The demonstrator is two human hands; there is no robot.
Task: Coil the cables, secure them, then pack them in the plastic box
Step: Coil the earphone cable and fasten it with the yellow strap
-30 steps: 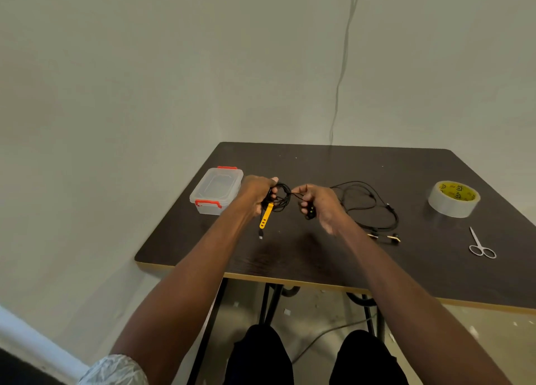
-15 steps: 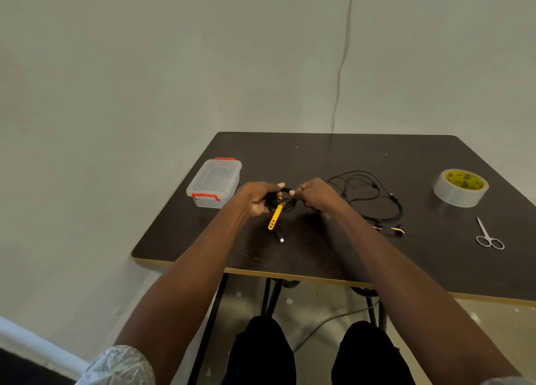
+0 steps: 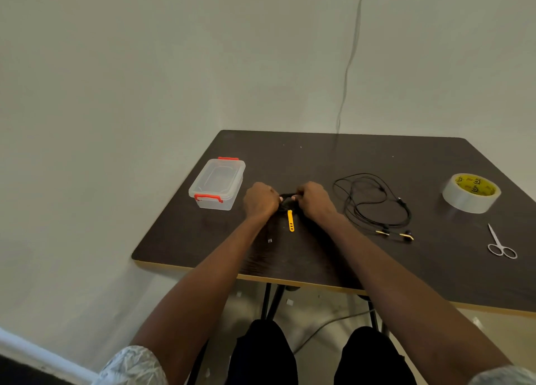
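Nearest on the dark brown tabletop (image 3: 319, 257), a yellow perforated cable tie (image 3: 290, 220) hangs from the small coiled black cable (image 3: 287, 196). The left hand (image 3: 260, 199) and right hand (image 3: 314, 199) both grip that coil with curled fingers, just above the table. Left of the coil stands the clear plastic box with red latches (image 3: 217, 183), lid on. Right of the coil lie loose black earphones (image 3: 374, 203), then small silver scissors (image 3: 500, 244) and a roll of tape (image 3: 470, 192).
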